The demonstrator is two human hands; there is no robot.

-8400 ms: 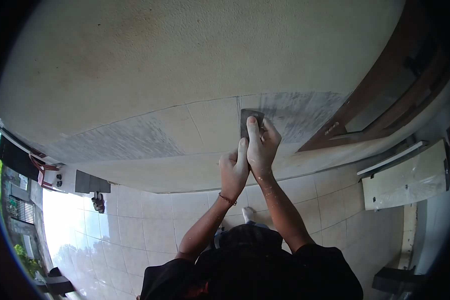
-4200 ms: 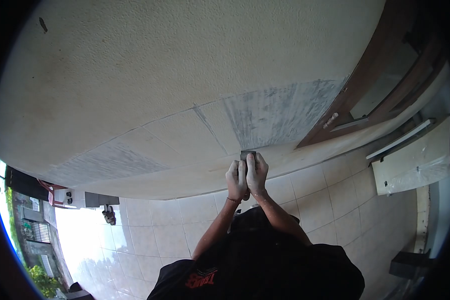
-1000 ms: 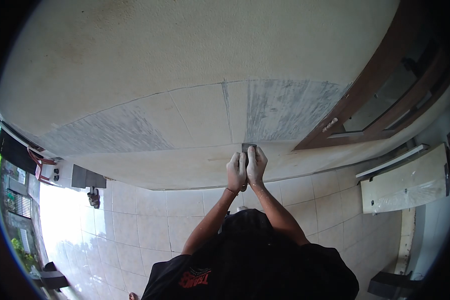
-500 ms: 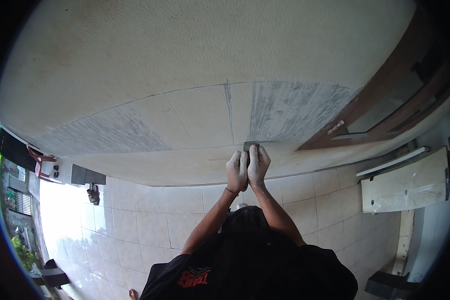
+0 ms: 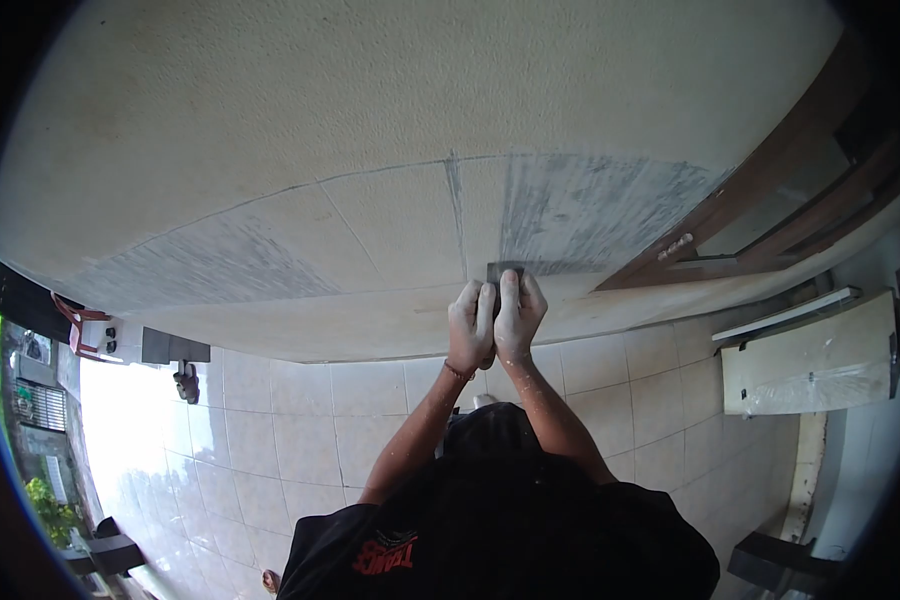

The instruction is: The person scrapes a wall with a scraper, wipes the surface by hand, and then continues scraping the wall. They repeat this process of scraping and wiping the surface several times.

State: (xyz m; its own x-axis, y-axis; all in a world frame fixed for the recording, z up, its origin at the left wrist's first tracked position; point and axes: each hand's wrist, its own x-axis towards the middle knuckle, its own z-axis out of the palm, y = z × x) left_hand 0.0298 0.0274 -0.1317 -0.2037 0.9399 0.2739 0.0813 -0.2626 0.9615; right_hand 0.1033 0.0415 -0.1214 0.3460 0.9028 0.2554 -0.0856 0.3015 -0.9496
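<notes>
Both my hands are side by side, pale with dust, closed around one dark grey flat-edged tool (image 5: 493,270). Its kind is hard to tell, since the fingers cover most of it. My left hand (image 5: 470,325) and my right hand (image 5: 517,318) have their thumbs pointing up along it. The tool's wide end lies against the cream wall (image 5: 390,100), at the lower left corner of a scraped grey patch (image 5: 595,205). A second scraped patch (image 5: 215,262) spreads to the left. Between them run thin scored lines and a vertical grey groove (image 5: 455,195).
A brown wooden door (image 5: 715,245) borders the right patch. At the right, a plastic-wrapped panel (image 5: 810,365) leans by the wall. Tiled floor (image 5: 300,400) stretches below. To the left are sandals (image 5: 186,382), a grey mat (image 5: 175,347) and a red chair (image 5: 78,325).
My hands and the tool have moved slightly up the wall, to the lower edge of the right patch. Both hands keep their grip; the view has shifted a little.
</notes>
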